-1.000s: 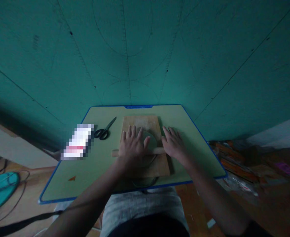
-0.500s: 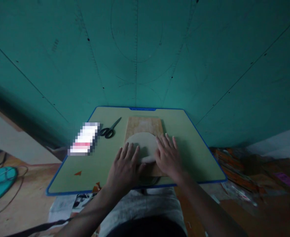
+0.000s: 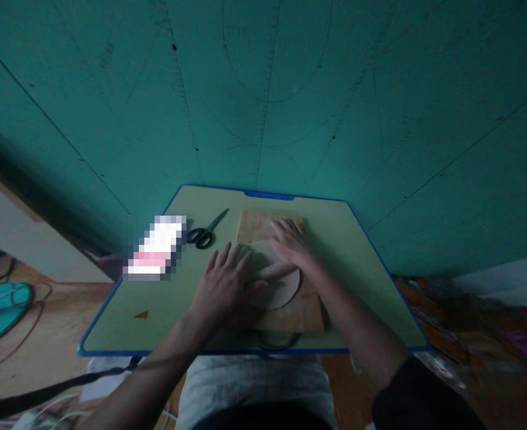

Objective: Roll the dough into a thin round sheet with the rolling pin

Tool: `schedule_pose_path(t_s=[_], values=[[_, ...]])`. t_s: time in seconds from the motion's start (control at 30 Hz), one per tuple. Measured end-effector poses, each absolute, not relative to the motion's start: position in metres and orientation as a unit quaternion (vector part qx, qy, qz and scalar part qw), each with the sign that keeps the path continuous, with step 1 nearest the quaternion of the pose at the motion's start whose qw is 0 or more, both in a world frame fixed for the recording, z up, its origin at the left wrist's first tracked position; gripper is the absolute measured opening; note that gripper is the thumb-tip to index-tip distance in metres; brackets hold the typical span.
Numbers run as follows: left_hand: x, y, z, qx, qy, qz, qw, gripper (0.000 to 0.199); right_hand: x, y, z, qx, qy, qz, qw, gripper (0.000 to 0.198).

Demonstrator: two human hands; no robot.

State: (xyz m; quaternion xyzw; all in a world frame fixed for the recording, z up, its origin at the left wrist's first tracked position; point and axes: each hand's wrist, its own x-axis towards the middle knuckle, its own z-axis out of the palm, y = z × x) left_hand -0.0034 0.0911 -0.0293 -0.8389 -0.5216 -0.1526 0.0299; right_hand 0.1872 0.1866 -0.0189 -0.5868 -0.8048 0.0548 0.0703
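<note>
You are flattening the dough [image 3: 276,294] with the pin [image 3: 270,271], it seems. The dough is lying on the board [image 3: 311,313], and the pin is crossing it at a slant, its right side farther from you. Your left hand [image 3: 222,280] is resting over the pin's left part, fingers straight and a little spread; your right hand [image 3: 291,243] is lying flat over the other end, fingers closer together. Neither hand is gripping around the wood, as far as I can tell.

For an even sheet, you should be pressing equally with both palms and easing near the rim, so the edge is not becoming too thin. Keeping the fingers raised is also wise.

The dough is looking pale, matt and smooth, nearly round. The pin is appearing slim and wooden; the board is showing light wood, rectangular, with whitish marks.
</note>
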Motion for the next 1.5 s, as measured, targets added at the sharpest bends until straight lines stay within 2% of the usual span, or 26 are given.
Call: schedule_pose_path(t_s=[0.1, 0.2, 0.3, 0.37, 0.43, 0.6, 0.73, 0.83, 1.03, 1.13, 1.33, 1.4, 1.5], values=[[-0.002, 0.088, -0.033, -0.861, -0.487, -0.146, 0.03, 0.046, 0.177, 0.203, -0.021, -0.567, -0.809, 0.04, 0.151, 0.049], [-0.001, 0.084, -0.039, -0.875, -0.458, -0.159, 0.015, 0.031, 0.182, 0.205, -0.019, -0.513, -0.806, 0.029, 0.294, 0.048], [-0.006, 0.08, -0.042, -0.858, -0.463, -0.219, -0.036, 0.027, 0.207, 0.194, -0.013, -0.46, -0.76, 0.021, 0.459, 0.05], [-0.015, 0.077, -0.038, -0.813, -0.498, -0.289, -0.088, 0.026, 0.228, 0.183, -0.009, -0.459, -0.722, 0.013, 0.518, 0.048], [-0.028, 0.074, -0.031, -0.736, -0.547, -0.368, -0.156, 0.029, 0.242, 0.172, -0.004, -0.464, -0.732, 0.027, 0.498, 0.043], [-0.047, 0.067, -0.016, -0.518, -0.603, -0.486, -0.363, 0.042, 0.229, 0.155, 0.0, -0.42, -0.861, 0.126, 0.257, 0.044], [-0.046, 0.061, -0.016, -0.435, -0.637, -0.499, -0.395, 0.043, 0.192, 0.152, 0.002, -0.446, -0.876, 0.146, 0.115, 0.043], [-0.044, 0.058, -0.017, -0.406, -0.642, -0.515, -0.397, 0.044, 0.175, 0.15, 0.002, -0.486, -0.863, 0.12, 0.076, 0.043], [-0.042, 0.056, -0.016, -0.393, -0.636, -0.523, -0.409, 0.042, 0.176, 0.144, 0.0, -0.537, -0.837, 0.056, 0.09, 0.033], [-0.042, 0.057, -0.018, -0.405, -0.633, -0.524, -0.4, 0.043, 0.185, 0.147, -0.006, -0.564, -0.814, 0.071, 0.118, 0.019], [-0.046, 0.055, -0.024, -0.455, -0.631, -0.497, -0.385, 0.044, 0.209, 0.15, -0.011, -0.608, -0.766, 0.111, 0.177, 0.012], [-0.048, 0.053, -0.025, -0.515, -0.624, -0.467, -0.357, 0.04, 0.221, 0.143, -0.006, -0.609, -0.752, 0.1, 0.23, 0.013], [-0.045, 0.046, -0.019, -0.669, -0.587, -0.368, -0.269, 0.028, 0.239, 0.118, 0.008, -0.588, -0.723, 0.055, 0.359, 0.025]])
